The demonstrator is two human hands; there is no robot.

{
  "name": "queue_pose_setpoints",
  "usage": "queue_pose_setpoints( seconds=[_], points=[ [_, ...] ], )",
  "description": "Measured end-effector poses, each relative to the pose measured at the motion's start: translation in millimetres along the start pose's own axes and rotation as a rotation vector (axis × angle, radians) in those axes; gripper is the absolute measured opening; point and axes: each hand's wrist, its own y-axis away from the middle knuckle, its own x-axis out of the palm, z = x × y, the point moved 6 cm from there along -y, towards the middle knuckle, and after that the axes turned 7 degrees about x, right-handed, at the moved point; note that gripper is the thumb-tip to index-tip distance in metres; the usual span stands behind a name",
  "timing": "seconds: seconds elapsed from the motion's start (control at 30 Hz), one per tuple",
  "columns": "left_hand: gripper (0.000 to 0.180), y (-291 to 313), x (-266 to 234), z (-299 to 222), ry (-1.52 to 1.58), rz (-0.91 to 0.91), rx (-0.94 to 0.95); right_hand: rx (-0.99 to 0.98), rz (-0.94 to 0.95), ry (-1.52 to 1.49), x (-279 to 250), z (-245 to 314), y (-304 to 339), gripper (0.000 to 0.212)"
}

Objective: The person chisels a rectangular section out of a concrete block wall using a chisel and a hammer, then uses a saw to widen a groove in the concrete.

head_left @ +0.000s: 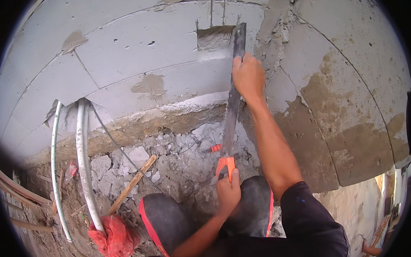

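A hand saw with a long grey toothed blade and an orange handle stands nearly upright before me. My left hand is closed round the orange handle, low between my knees. Higher up, my right hand grips the blade near its far end. The blade's tip lies at the right edge of a rectangular recess cut into the pale block wall. Two vertical grooves run up the wall from above the recess.
White pipes and a dark cable come out of a hole at the left. A red plastic bag wraps a pipe's lower end. A wooden stick, a red-handled tool and broken rubble lie along the wall's foot.
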Motion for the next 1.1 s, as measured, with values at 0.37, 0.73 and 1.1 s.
queue_pose_setpoints(
  seconds=[0.37,0.73,1.1],
  points=[
    [0.052,4.0,-45.5,13.3,-0.237,-0.126,-0.036,0.134,0.055,-0.185,40.8,-2.2,10.0,0.031],
    [0.054,2.8,-63.6,0.6,-0.291,-0.214,0.063,0.152,0.067,-0.346,61.3,6.4,18.1,0.032],
    [0.053,14.8,-77.9,35.7,-0.435,-0.283,0.064,0.043,0.130,-0.489,79.5,7.4,40.6,0.033]
  ],
)
